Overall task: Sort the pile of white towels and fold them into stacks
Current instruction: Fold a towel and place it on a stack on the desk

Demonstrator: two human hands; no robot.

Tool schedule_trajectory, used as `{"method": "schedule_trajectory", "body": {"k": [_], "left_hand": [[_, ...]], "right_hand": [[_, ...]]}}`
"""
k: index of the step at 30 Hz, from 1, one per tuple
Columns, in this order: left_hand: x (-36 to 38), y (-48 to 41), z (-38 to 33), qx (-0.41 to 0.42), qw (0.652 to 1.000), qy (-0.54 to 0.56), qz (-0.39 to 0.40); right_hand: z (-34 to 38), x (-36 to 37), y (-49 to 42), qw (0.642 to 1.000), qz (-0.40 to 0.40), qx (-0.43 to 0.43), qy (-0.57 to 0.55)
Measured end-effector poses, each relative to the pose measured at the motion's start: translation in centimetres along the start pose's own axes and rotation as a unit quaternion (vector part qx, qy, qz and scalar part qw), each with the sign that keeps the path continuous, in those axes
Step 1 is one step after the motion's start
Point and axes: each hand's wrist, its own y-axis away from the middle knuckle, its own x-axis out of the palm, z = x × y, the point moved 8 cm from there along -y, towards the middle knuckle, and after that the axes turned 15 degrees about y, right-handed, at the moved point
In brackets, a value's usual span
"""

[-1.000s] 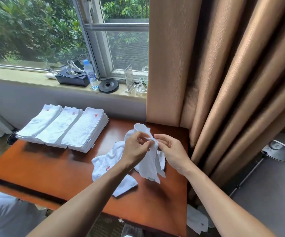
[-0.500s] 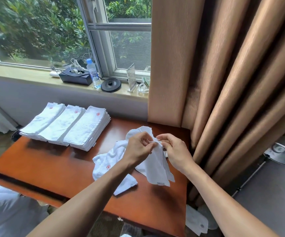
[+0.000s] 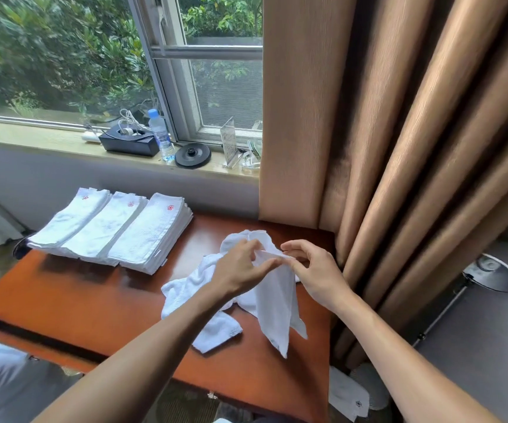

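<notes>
1. Left hand (image 3: 240, 270): forearm extended, thumb-and-finger grip pinched on towel (image 3: 274, 300) top edge.
2. Right hand (image 3: 316, 273): grip pinched on same edge, close beside left.
3. Towel hangs over loose pile (image 3: 185, 288), right of folded stacks (image 3: 143, 236).

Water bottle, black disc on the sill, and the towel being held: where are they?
water bottle (image 3: 162, 138): head view, on its label.
black disc (image 3: 197, 157): head view, on its flat top.
held towel (image 3: 274, 306): head view, on its hanging part.
</notes>
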Motion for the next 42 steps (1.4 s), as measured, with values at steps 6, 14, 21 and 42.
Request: {"method": "schedule_trajectory", "body": {"k": [6, 14, 21, 42], "left_hand": [[-1.1, -0.5, 2.4, -0.029, 0.997, -0.065, 0.002], [-0.8, -0.5, 1.0, 0.030, 0.994, 0.093, -0.044], [0.1, -0.9, -0.4, 0.039, 0.978, 0.203, -0.022], [4.5, -0.3, 2.3, 0.008, 0.991, 0.098, 0.093]], "right_hand": [[-0.9, -1.0, 0.2, 0.999, -0.006, 0.022, 0.047], [-1.5, -1.9, 0.4, 0.994, -0.014, 0.025, 0.104], [-1.8, -1.8, 0.7, 0.980, 0.016, -0.002, 0.199], [-4.3, -3.8, 1.7, 0.992, -0.034, 0.053, 0.106]]}}
